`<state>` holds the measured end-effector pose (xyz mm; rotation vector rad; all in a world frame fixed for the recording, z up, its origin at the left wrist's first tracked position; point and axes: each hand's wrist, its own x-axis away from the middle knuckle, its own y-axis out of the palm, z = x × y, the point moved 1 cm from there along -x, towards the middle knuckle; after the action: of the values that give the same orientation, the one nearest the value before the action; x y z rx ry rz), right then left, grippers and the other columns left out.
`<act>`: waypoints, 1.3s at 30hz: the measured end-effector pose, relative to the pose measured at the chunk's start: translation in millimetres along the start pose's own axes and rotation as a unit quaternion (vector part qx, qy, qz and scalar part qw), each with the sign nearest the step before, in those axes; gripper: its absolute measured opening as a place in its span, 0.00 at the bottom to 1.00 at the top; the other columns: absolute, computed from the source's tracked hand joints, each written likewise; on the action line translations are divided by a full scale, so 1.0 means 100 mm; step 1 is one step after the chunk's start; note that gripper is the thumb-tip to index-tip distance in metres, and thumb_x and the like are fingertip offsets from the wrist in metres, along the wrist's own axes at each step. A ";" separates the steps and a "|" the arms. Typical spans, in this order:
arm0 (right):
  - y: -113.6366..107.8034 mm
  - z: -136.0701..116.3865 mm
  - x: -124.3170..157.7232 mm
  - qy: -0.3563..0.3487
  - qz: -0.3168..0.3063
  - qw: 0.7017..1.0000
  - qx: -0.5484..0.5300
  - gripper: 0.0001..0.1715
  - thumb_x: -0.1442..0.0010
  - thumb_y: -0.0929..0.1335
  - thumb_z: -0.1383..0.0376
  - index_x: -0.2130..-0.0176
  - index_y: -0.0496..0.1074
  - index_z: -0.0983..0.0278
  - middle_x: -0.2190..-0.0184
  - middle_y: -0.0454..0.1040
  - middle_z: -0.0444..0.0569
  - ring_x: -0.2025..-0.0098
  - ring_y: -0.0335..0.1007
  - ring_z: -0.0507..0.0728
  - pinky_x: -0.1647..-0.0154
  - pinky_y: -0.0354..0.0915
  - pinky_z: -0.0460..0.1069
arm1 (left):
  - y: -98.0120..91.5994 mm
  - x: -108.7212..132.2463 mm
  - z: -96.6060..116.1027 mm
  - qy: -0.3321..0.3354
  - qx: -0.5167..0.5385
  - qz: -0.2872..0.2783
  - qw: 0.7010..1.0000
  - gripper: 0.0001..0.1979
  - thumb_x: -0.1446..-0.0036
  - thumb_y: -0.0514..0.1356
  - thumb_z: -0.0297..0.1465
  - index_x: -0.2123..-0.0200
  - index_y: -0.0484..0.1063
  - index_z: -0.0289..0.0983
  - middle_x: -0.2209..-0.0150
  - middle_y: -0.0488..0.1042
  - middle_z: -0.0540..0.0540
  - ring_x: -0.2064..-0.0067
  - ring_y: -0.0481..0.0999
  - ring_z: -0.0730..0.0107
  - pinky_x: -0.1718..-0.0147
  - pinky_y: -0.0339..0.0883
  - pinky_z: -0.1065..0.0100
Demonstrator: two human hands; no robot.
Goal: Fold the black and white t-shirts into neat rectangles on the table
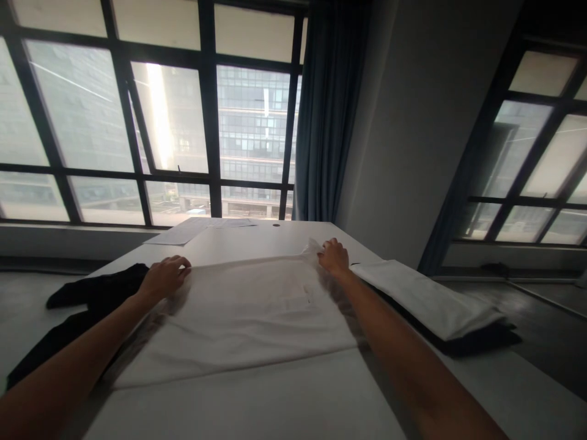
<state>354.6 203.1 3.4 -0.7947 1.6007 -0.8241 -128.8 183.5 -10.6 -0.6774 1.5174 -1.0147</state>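
Note:
A white cloth garment (257,305) lies spread across the white table in front of me; its exact kind I cannot make out. My left hand (166,275) is at its far left corner, with fingers closed on the edge. At the far right corner, my right hand (334,256) pinches the cloth, which bunches up in a small tuft beside the fingers. The far edge runs fairly straight between both hands. Soft wrinkles cross the near half, and a small mark or opening shows right of the middle.
Black clothing (98,296) lies rumpled at the left. At the right, a folded white garment (426,296) rests on dark folded cloth (486,338). Papers (178,232) lie at the far end of the table (247,403). Windows, a blue curtain (323,122) and a pillar stand beyond.

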 end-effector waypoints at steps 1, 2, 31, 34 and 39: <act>-0.06 0.04 0.10 -0.018 -0.013 1.000 0.007 0.16 0.40 0.68 0.61 0.53 0.75 0.64 0.48 0.70 0.61 0.46 0.66 0.66 0.46 0.60 0.55 | -0.02 0.06 0.01 0.006 0.004 -0.006 1.000 0.18 0.40 0.49 0.39 0.60 0.76 0.38 0.56 0.79 0.39 0.54 0.77 0.51 0.57 0.67 0.59; -0.12 0.09 0.21 -0.038 -0.029 0.999 0.012 0.14 0.41 0.69 0.60 0.56 0.75 0.64 0.49 0.71 0.60 0.47 0.66 0.66 0.46 0.60 0.56 | -0.03 0.14 0.02 0.011 0.009 -0.014 1.000 0.18 0.40 0.49 0.39 0.60 0.75 0.38 0.58 0.80 0.40 0.55 0.78 0.52 0.57 0.67 0.59; -0.72 0.68 1.47 -0.121 -0.255 0.958 -0.039 0.19 0.47 0.72 0.51 0.62 0.80 0.61 0.53 0.79 0.52 0.53 0.75 0.63 0.52 0.66 0.50 | -0.11 1.01 0.03 0.102 0.123 -0.087 0.983 0.27 0.36 0.45 0.48 0.59 0.78 0.38 0.55 0.80 0.42 0.53 0.77 0.57 0.49 0.66 0.62; -0.81 0.51 1.50 -0.124 -0.218 0.967 -0.038 0.31 0.43 0.68 0.43 0.53 0.78 0.63 0.49 0.77 0.54 0.51 0.74 0.63 0.51 0.66 0.50 | 0.01 1.04 0.09 0.076 0.128 -0.136 0.980 0.34 0.37 0.44 0.53 0.44 0.73 0.37 0.41 0.72 0.39 0.41 0.71 0.55 0.42 0.61 0.60; -0.76 0.02 1.68 -0.056 -0.226 0.971 0.061 0.37 0.35 0.58 0.42 0.41 0.69 0.64 0.44 0.73 0.60 0.44 0.70 0.66 0.48 0.65 0.56 | 0.21 1.08 0.11 0.062 0.104 -0.221 0.968 0.43 0.41 0.45 0.59 0.33 0.59 0.36 0.30 0.54 0.38 0.30 0.52 0.52 0.33 0.44 0.54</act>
<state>334.4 21.5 -19.4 -1.1173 1.2702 -1.1675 -137.6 98.8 -80.4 -0.8339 1.3667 -1.5573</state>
